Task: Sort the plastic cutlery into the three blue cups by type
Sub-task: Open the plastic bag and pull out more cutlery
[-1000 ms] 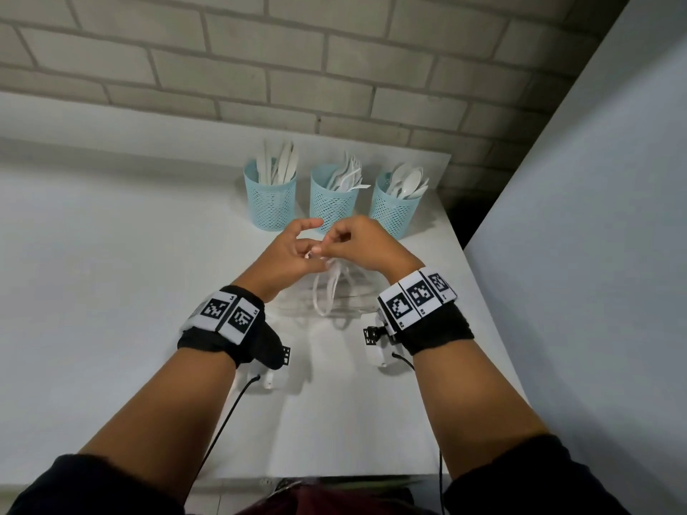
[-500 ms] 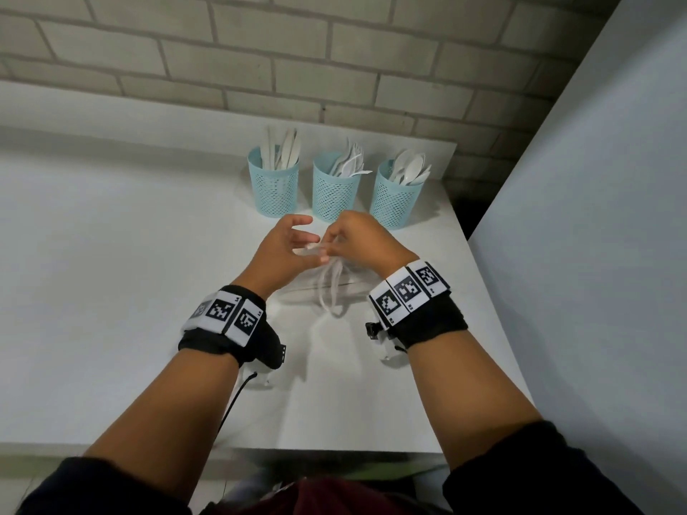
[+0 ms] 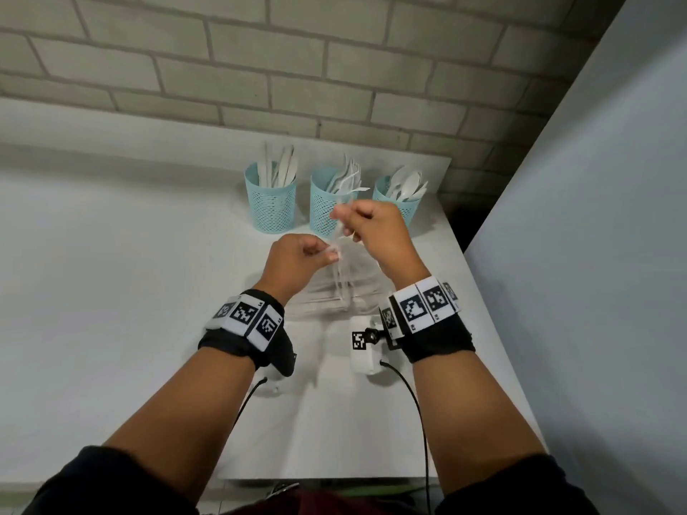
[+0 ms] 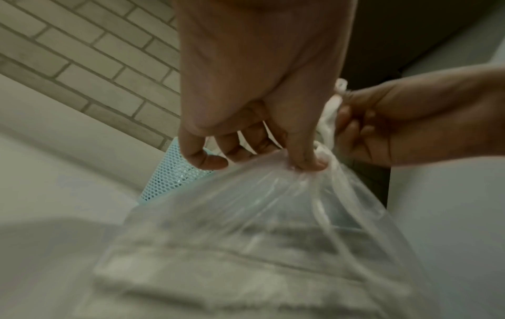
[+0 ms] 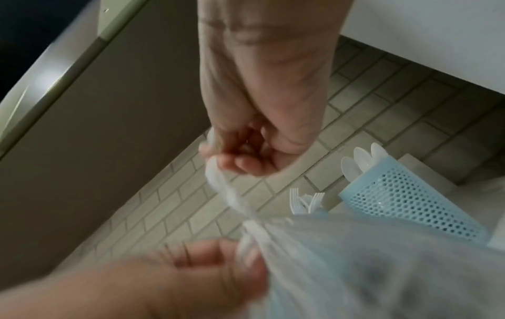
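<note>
White plastic cutlery (image 3: 277, 169) stands sorted in three perforated blue cups (image 3: 270, 202) at far edge of white table (image 3: 111, 291). Nearer me, clear plastic bag (image 4: 246, 226) sits on table; my left hand (image 3: 293, 260) pinches its gathered neck, my right hand (image 3: 375, 232) grips twisted top above.

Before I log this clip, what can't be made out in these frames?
- What the bag holds: both wrist views are blurred, and the hands cover it in the head view.
- Whether the bag's neck is knotted: blur.
- Left hand fingers, right wrist view: smeared.
- Middle cup: partly behind the right hand, head view.
</note>
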Available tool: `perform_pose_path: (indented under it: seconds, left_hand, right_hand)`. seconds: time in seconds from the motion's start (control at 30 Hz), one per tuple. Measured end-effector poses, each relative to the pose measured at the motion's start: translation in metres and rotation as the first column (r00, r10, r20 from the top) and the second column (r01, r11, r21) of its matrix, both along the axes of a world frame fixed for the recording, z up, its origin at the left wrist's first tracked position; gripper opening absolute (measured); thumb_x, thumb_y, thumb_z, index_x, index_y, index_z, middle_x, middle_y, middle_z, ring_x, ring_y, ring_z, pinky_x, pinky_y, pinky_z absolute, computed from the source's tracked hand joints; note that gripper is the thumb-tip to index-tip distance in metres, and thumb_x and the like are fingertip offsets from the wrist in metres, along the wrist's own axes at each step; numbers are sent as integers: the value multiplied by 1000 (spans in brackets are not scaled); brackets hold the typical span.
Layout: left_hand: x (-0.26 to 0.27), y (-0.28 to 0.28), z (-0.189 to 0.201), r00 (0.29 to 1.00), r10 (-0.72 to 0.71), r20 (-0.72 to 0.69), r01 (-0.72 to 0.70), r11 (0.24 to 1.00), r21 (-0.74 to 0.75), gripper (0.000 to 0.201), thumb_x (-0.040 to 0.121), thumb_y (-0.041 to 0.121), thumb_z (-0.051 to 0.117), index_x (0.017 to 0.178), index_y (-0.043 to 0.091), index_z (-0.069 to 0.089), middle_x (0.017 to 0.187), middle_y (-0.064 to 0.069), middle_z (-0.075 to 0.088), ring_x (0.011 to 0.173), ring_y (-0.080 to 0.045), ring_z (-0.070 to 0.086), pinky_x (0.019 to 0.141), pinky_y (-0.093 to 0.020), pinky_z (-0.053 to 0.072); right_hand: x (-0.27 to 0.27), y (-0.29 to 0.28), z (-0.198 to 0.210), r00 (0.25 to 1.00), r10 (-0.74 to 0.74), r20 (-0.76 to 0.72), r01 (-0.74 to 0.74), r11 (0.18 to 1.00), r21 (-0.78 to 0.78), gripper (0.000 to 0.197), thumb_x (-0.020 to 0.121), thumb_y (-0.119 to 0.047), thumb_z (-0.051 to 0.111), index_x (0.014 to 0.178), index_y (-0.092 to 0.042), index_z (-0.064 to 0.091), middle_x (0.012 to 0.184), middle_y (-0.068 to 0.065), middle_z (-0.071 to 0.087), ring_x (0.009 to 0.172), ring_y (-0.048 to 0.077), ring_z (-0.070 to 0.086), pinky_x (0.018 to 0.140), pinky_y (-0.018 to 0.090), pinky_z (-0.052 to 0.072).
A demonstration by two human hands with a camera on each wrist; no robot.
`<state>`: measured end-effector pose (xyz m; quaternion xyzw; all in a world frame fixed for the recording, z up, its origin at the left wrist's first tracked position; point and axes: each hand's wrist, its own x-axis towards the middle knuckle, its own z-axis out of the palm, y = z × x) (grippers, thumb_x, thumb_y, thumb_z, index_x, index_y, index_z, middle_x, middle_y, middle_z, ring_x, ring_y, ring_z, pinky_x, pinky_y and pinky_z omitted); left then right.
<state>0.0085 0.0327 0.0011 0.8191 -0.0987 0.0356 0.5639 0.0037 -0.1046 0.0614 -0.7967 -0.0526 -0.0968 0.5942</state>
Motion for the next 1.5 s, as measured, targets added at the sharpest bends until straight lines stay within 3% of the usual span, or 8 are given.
perform_pose_path:
  seconds: [0.17, 0.27, 0.37, 0.63, 0.8, 0.97, 1.13, 1.5]
  left_hand:
    - [9, 3, 2, 996, -86, -22, 85, 995, -53, 6, 79, 13, 72, 73, 12, 70, 69, 5, 65, 62, 0, 56, 70, -10, 43]
    - [11, 5, 2, 987, -150, -54, 145, 985, -90, 6, 80, 9, 71, 75, 11, 69, 71, 2, 65, 64, -3, 57, 72, -13, 45]
    - [13, 8, 3, 985, -166, -42, 162, 983, -92, 4, 81, 7, 69, 83, 3, 70, 71, 4, 64, 58, 8, 56, 66, -3, 43]
    - [21, 23, 3, 995, -93, -46, 92, 996, -22, 14, 83, 19, 68, 69, 18, 68, 59, 17, 65, 62, 9, 58, 65, -1, 41]
    - [16, 14, 12, 990, -144, -11, 143, 989, -30, 7, 85, 15, 66, 83, 8, 67, 69, 4, 59, 57, 7, 52, 60, -2, 38]
    - [16, 15, 12, 998, -57, -6, 57, 996, -64, 10, 83, 18, 69, 76, 11, 66, 68, 2, 59, 56, 4, 50, 62, -8, 39]
    - [14, 13, 20, 999, -37, 9, 37, 996, -84, 9, 87, 19, 63, 82, 11, 64, 69, 6, 57, 55, 8, 50, 59, -3, 38]
    - [11, 4, 34, 990, -97, -101, 89, 992, -87, 28, 91, 29, 57, 96, 4, 69, 98, -15, 67, 89, -18, 57, 81, -26, 43]
  right_hand:
    - [5, -12, 16, 993, 78, -90, -45, 945, 323, 13, 87, -3, 60, 99, -1, 65, 78, 4, 64, 65, 3, 63, 65, 15, 53]
    - [8, -36, 4, 949, 134, -286, -136, 991, 15, 50, 80, 1, 68, 126, -10, 53, 107, 4, 59, 97, 11, 60, 89, 25, 50]
    - [8, -41, -13, 918, 91, -387, -226, 920, -321, 47, 72, -6, 77, 116, -14, 61, 114, 2, 61, 107, 16, 57, 98, 29, 44]
    - [8, -45, -27, 975, 31, -218, -89, 961, -262, 10, 78, -11, 73, 72, -7, 65, 74, 2, 63, 72, 8, 56, 76, 23, 45]
    - [9, -28, -24, 987, 59, -152, -74, 993, -97, 9, 80, -6, 70, 88, -5, 68, 77, -5, 65, 69, -3, 60, 73, 12, 47]
    - [11, -20, -20, 993, 49, -103, -61, 992, -112, 10, 78, -9, 71, 87, -3, 69, 79, 1, 65, 80, 14, 59, 84, 28, 48]
    - [10, -19, -20, 990, 67, -121, -79, 993, -91, 9, 79, -12, 72, 86, -12, 68, 81, -1, 64, 78, 7, 58, 81, 20, 47]
    - [8, -15, -16, 994, 72, -78, -74, 997, -24, 8, 82, -7, 68, 89, -11, 69, 72, -3, 61, 69, 5, 57, 69, 14, 47]
